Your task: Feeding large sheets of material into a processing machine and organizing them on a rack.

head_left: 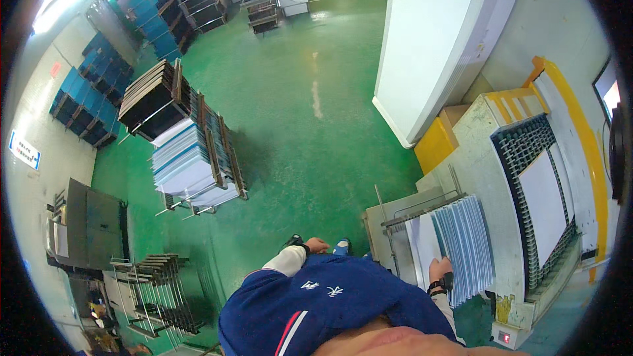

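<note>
Sheets: a fanned stack of thin, pale blue-white sheets stands on edge in a metal rack on the grey worktop, at the person's right.
Right hand: the right hand rests on the near edge of the sheets, fingers curled onto them; a dark watch sits on the wrist. Whether it grips one sheet or only touches the stack, I cannot tell.
Left hand: the left hand hangs at the person's side above the green floor, fingers loosely curled, holding nothing; a dark band is on that wrist.
Machine bed: beyond the rack, a single white sheet lies flat on a black gridded bed, edged by a yellow frame.
Floor racks: a wheeled cart of stacked pale panels stands well apart to the left, with dark panels just behind it.
Nearer left: an almost bare metal rack stands by a grey cabinet.
</note>
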### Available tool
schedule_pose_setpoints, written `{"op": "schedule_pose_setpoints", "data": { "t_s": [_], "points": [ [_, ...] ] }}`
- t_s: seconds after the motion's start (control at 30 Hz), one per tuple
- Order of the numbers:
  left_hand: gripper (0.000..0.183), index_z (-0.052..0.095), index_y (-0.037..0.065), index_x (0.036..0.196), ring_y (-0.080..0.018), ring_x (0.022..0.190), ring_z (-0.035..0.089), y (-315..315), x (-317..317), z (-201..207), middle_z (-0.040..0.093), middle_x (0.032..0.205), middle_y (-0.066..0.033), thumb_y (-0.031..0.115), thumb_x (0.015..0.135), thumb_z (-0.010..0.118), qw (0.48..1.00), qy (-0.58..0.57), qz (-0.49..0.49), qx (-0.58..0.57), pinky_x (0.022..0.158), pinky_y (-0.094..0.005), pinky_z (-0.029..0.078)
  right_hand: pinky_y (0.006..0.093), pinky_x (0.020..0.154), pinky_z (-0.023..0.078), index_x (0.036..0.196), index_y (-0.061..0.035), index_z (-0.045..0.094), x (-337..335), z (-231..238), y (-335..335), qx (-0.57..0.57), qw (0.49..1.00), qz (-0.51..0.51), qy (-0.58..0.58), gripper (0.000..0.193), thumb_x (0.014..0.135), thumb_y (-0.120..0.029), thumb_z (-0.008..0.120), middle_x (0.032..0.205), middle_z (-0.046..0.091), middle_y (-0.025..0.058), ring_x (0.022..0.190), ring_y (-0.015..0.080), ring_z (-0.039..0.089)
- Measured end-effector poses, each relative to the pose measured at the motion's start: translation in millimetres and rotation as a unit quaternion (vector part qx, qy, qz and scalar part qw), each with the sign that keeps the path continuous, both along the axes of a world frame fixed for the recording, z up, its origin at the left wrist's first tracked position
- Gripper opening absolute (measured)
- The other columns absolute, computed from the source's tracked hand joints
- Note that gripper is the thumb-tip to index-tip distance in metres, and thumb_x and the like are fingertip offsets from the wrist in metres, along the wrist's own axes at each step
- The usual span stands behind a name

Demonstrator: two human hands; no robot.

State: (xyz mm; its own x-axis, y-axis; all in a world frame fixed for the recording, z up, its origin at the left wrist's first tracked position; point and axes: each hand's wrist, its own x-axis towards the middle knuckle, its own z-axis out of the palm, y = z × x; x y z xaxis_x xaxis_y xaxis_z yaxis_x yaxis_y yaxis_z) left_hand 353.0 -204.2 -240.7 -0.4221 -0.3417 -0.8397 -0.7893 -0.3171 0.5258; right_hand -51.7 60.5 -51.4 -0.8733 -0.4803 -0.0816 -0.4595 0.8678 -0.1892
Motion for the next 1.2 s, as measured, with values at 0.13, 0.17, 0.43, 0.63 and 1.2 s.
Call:
{"op": "schedule_pose_setpoints", "data": {
  "t_s": [0.13, 0.17, 0.43, 0.63, 1.2],
  "points": [
    [0.036, 0.070, 0.006, 0.098, -0.0121, 0.063, 0.059, 0, -1, -3, 0.069, 0.079, -0.0030, 0.037, 0.079, 0.065, 1.000, 0.009, 0.026, 0.001, 0.057, -0.0274, 0.048, 0.0494, 0.071, 0.050, 0.082, 0.0041, 0.064, 0, 0, -2, 0.010, 1.000, -0.010, 0.000, 0.025, 0.073, -0.019, 0.058, 0.084, 0.064, 0.0274, 0.080, 0.0411, 0.063],
    [0.034, 0.070, 0.007, 0.096, -0.0117, 0.061, 0.058, -2, -3, -1, 0.068, 0.078, -0.0027, 0.037, 0.080, 0.065, 1.000, 0.010, 0.016, -0.002, 0.056, -0.0275, 0.048, 0.0495, 0.072, 0.050, 0.083, 0.0041, 0.064, 0, 1, -2, 0.008, 1.000, -0.012, -0.003, 0.025, 0.073, -0.019, 0.058, 0.085, 0.064, 0.0276, 0.081, 0.0410, 0.063],
    [0.036, 0.071, 0.009, 0.088, -0.0158, 0.070, 0.062, -13, 1, -4, 0.068, 0.084, -0.0058, 0.043, 0.081, 0.062, 1.000, 0.004, -0.020, -0.023, 0.063, -0.0309, 0.050, 0.0492, 0.073, 0.050, 0.086, 0.0037, 0.064, -3, 7, -3, 0.010, 1.000, -0.017, -0.011, 0.028, 0.073, -0.020, 0.057, 0.087, 0.064, 0.0276, 0.082, 0.0420, 0.063],
    [0.036, 0.069, 0.007, 0.093, -0.0110, 0.061, 0.060, -13, 14, -12, 0.068, 0.078, -0.0015, 0.041, 0.081, 0.064, 0.996, 0.039, 0.009, -0.078, 0.057, -0.0276, 0.049, 0.0481, 0.077, 0.050, 0.093, 0.0070, 0.064, 8, 33, -14, 0.036, 0.998, -0.032, -0.036, 0.034, 0.072, -0.019, 0.055, 0.091, 0.062, 0.0306, 0.088, 0.0434, 0.061],
    [0.036, 0.066, 0.003, 0.102, -0.0121, 0.066, 0.061, -12, -1, -8, 0.068, 0.081, -0.0035, 0.034, 0.083, 0.065, 0.998, 0.017, 0.055, 0.004, 0.058, -0.0269, 0.048, 0.0477, 0.077, 0.050, 0.092, 0.0062, 0.065, -5, 13, -3, 0.020, 0.999, -0.024, -0.033, 0.034, 0.071, -0.020, 0.055, 0.090, 0.063, 0.0276, 0.086, 0.0417, 0.062]
  ]
}}
